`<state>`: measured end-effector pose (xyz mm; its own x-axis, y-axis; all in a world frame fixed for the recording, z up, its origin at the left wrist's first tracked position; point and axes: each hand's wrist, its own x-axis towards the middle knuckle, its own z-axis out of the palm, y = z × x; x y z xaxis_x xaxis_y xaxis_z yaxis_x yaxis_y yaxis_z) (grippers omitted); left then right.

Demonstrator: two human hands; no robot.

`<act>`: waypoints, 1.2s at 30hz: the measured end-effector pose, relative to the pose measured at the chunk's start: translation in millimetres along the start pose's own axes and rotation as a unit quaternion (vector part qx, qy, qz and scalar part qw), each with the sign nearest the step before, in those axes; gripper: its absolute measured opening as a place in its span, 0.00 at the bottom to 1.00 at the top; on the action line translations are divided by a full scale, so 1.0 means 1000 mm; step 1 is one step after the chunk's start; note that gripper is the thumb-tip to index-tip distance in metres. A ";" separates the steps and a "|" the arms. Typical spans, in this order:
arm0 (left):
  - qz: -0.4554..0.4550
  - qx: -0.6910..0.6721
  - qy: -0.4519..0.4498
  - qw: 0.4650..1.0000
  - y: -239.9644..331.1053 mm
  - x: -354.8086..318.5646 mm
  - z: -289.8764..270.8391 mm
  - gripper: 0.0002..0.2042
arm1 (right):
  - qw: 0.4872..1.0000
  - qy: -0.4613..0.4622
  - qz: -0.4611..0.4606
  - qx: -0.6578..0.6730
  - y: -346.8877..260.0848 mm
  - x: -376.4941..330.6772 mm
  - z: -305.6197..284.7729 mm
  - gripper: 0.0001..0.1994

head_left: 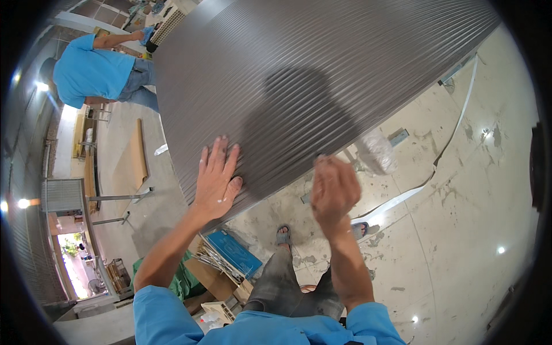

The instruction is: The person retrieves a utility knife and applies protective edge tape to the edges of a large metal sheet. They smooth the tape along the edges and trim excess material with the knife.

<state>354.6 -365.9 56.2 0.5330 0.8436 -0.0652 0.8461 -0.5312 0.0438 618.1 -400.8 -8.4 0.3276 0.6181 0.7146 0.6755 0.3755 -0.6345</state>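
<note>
A large dark grey-brown panel (230, 75) with fine parallel ridges fills the top middle of the view, and my shadow falls across it. My left hand (215, 178) lies flat near the panel's front left edge, fingers stretched out and pale specks on the skin. Just off the front edge, my right hand (335, 187) is closed with its fingertips pressed together; whatever they hold, if anything, is hidden. Beside that hand, a crumpled translucent plastic wrap (376, 152) shows by the panel's edge. A long white strip (397, 199) trails over the floor to its right.
At the far left a co-worker (95, 69) in a blue shirt stands near the panel. Below my left forearm sit a blue flat box (233, 253), cardboard, and green cloth (181, 279). Metal support ends (398, 137) poke out under the panel. A brown sheet (138, 155) lies left.
</note>
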 end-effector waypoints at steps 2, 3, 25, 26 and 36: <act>0.035 -0.014 -0.039 0.999 -0.021 -0.013 -0.005 0.33 | 0.998 -0.044 0.004 0.053 -0.042 -0.042 0.012 0.07; 0.052 -0.021 -0.042 0.998 -0.029 -0.024 -0.006 0.32 | 0.994 -0.070 -0.009 0.079 -0.065 -0.063 0.019 0.06; -0.310 -0.669 0.183 0.650 -0.013 -0.186 0.022 0.32 | 0.927 -0.132 0.342 -0.078 -0.235 -0.152 -0.103 0.10; -0.309 -0.675 0.223 0.632 -0.015 -0.176 0.023 0.33 | 0.933 -0.115 0.337 -0.050 -0.241 -0.138 -0.095 0.11; -0.360 -0.741 0.253 0.507 -0.087 -0.088 0.046 0.35 | 0.925 -0.156 0.342 0.059 -0.224 -0.061 0.005 0.12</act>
<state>234.2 -397.8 11.9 -0.2993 0.8879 -0.3493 -0.3106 0.2555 0.9156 444.0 -519.3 88.7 0.4330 0.9010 0.0269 0.2982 -0.1150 -0.9476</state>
